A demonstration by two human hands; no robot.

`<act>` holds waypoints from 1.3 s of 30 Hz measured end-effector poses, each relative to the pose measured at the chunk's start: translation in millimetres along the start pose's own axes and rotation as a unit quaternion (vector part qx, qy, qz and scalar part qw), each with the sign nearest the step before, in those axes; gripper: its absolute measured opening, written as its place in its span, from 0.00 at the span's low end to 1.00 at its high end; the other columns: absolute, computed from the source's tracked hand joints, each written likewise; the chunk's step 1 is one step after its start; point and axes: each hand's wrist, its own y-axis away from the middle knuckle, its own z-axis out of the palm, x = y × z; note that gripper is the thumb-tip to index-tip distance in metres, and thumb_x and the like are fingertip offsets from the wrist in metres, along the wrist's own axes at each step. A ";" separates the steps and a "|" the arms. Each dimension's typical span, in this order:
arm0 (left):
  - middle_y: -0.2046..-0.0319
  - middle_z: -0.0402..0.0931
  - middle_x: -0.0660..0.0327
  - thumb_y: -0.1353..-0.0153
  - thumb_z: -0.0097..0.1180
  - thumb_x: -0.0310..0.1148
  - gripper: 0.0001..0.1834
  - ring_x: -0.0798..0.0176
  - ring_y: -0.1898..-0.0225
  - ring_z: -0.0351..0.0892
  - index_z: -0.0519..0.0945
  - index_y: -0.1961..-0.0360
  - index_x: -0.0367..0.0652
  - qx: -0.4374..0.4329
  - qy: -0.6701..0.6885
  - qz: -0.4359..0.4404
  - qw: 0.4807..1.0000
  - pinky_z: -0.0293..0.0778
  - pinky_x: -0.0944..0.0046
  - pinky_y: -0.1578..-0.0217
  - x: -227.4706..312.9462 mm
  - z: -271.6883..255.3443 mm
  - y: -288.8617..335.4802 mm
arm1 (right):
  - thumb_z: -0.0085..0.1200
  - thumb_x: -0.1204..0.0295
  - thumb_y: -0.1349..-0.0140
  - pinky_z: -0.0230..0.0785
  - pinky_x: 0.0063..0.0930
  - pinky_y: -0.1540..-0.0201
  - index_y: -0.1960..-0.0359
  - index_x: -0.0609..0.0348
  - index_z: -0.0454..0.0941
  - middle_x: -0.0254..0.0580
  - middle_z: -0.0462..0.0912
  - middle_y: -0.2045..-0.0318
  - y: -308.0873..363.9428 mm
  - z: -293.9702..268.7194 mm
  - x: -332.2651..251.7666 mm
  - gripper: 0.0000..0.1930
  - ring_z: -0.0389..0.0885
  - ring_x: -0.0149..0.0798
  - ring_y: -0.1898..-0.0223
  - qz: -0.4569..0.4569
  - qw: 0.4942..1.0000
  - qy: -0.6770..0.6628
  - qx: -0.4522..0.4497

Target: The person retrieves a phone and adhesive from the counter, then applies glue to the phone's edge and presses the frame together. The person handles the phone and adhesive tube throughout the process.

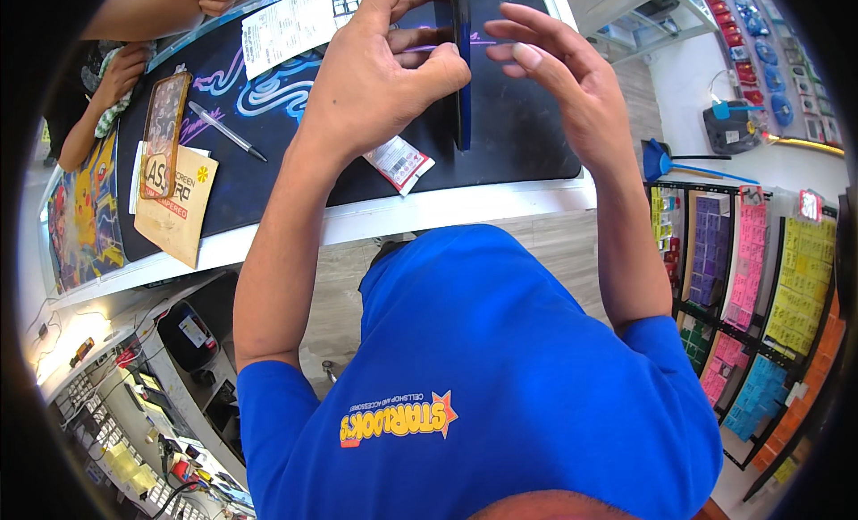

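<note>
My left hand [371, 86] is closed around a dark smartphone [463, 109], which stands upright and is seen edge-on above the black desk mat [527, 158]. Its thumb presses on the near face, and the far fingers are partly cut off by the top of the view. To the right of the phone, my right hand [576, 95] is raised with fingers spread and curved, apart from the phone and holding nothing. A small white and red packet [402, 165] lies on the mat below my left wrist.
On the left lie a clear phone case with an amber rim [152, 167], a tan paper sleeve [185, 223], a pen [228, 133] and a printed sheet [277, 39]. Another person's hands [123, 73] rest at the upper left. Shelves of coloured boxes [746, 261] stand right.
</note>
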 end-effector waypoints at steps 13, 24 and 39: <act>0.41 0.73 0.46 0.43 0.60 0.28 0.41 0.58 0.44 0.79 0.62 0.27 0.43 -0.013 -0.005 0.033 0.999 0.79 0.66 0.51 -5.3 -10.7 -5.8 | 0.61 0.65 0.30 0.75 0.24 0.51 0.33 0.64 0.72 0.44 0.83 0.47 2.3 12.9 -12.3 0.27 0.83 0.31 0.53 0.058 0.996 -0.036 0.050; 0.39 0.74 0.44 0.44 0.62 0.36 0.42 0.47 0.31 0.70 0.64 0.27 0.41 0.021 -0.097 0.103 0.990 0.69 0.57 0.34 -21.4 -21.4 -11.3 | 0.64 0.77 0.39 0.78 0.36 0.48 0.45 0.60 0.83 0.51 0.85 0.47 58.5 56.5 -44.3 0.19 0.86 0.47 0.49 -0.205 0.911 0.303 -0.190; 0.38 0.71 0.42 0.43 0.58 0.26 0.42 0.60 0.42 0.75 0.60 0.25 0.46 0.009 -0.016 0.020 1.000 0.78 0.68 0.52 -16.9 -22.5 -5.5 | 0.62 0.70 0.38 0.78 0.42 0.66 0.45 0.51 0.79 0.48 0.75 0.64 73.9 86.1 -15.0 0.19 0.81 0.47 0.63 -0.170 0.852 0.461 -0.181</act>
